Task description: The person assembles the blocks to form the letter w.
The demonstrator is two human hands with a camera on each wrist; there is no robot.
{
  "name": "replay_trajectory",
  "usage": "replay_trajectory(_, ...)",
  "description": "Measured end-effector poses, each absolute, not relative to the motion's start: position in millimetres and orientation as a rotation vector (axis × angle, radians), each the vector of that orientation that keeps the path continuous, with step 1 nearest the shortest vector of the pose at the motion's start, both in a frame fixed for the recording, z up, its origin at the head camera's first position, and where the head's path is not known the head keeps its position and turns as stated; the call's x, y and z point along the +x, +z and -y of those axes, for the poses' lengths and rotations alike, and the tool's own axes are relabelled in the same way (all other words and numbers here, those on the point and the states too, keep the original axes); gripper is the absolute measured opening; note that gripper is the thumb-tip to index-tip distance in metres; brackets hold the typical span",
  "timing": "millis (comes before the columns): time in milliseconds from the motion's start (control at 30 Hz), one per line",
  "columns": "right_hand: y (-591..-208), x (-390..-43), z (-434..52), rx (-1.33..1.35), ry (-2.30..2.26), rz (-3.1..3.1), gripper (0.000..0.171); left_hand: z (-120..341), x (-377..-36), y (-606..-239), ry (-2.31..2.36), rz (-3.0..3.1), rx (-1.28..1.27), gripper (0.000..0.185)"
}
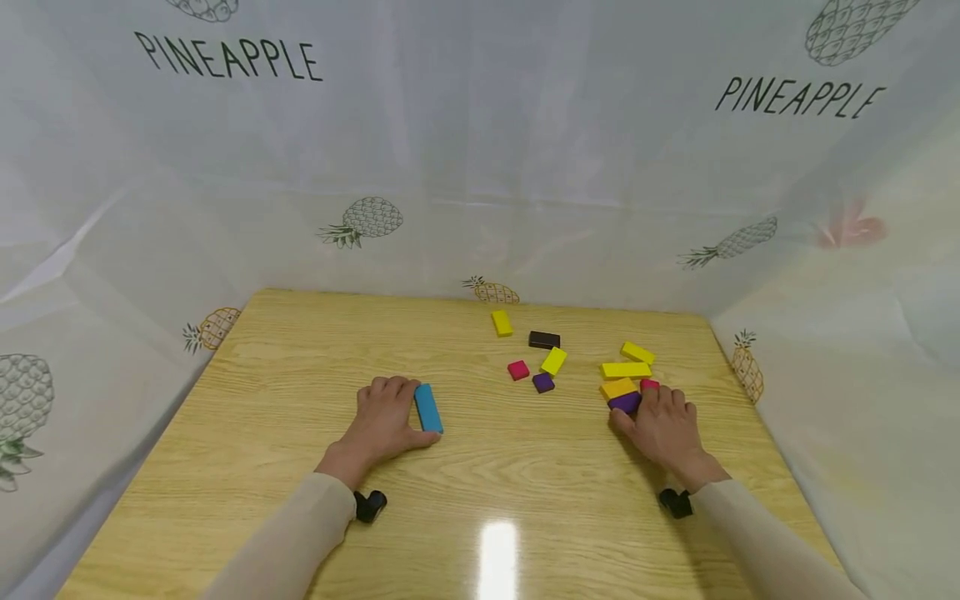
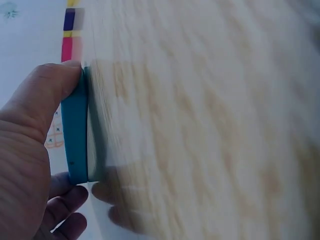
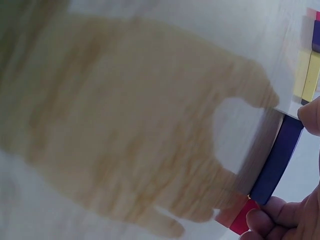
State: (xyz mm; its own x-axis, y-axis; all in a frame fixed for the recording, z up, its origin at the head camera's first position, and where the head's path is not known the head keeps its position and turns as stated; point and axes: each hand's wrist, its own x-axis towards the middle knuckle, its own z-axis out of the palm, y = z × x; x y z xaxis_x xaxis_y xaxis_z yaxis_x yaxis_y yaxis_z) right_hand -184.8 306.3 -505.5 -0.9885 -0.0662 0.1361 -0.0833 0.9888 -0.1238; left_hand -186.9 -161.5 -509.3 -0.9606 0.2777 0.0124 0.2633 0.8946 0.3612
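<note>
Head view: the left hand (image 1: pixel 384 418) rests on the wooden table (image 1: pixel 300 375) with its thumb and fingers closed about a blue block (image 1: pixel 428 407), which lies flat along the hand's right edge. The right hand (image 1: pixel 662 427) lies at the near edge of a cluster of blocks, fingers curled over a purple block (image 1: pixel 625 402); an orange block (image 1: pixel 617 387) and a red block (image 1: pixel 649 384) touch the fingertips. Further blocks, yellow, red, purple and dark brown, lie scattered between and beyond the hands.

Left wrist view: the blue block (image 2: pixel 77 135) is pinched lengthwise between thumb and fingers (image 2: pixel 70 200); the table surface is blurred.

Right wrist view: the purple block (image 3: pixel 278 160) is held between thumb and fingers, the red block (image 3: pixel 243 216) against a fingertip (image 3: pixel 260 220). Most of the right hand is cut off by the frame, and the table is blurred.
</note>
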Motion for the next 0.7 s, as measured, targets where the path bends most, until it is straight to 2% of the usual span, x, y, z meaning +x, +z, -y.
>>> replay_trajectory(300, -504, -186, -306, 0.100, 0.225, 3.015, 0.060, 167, -182, -512, 0.676, -2.989, 0.508, 0.105)
replay_trajectory(367, -503, -186, -306, 0.101, 0.220, 3.020, 0.062, 168, -178, -511, 0.719, -2.986, 0.567, 0.100)
replay_trajectory(567, -505, -186, -306, 0.112, 0.222, 3.010, 0.064, 175, -168, -508, 0.721, -3.015, 0.790, 0.069)
replay_trajectory(700, -506, -186, -305, 0.111, 0.217, 3.011, 0.062, 181, -167, -508, 0.678, -2.975, 0.876, 0.059)
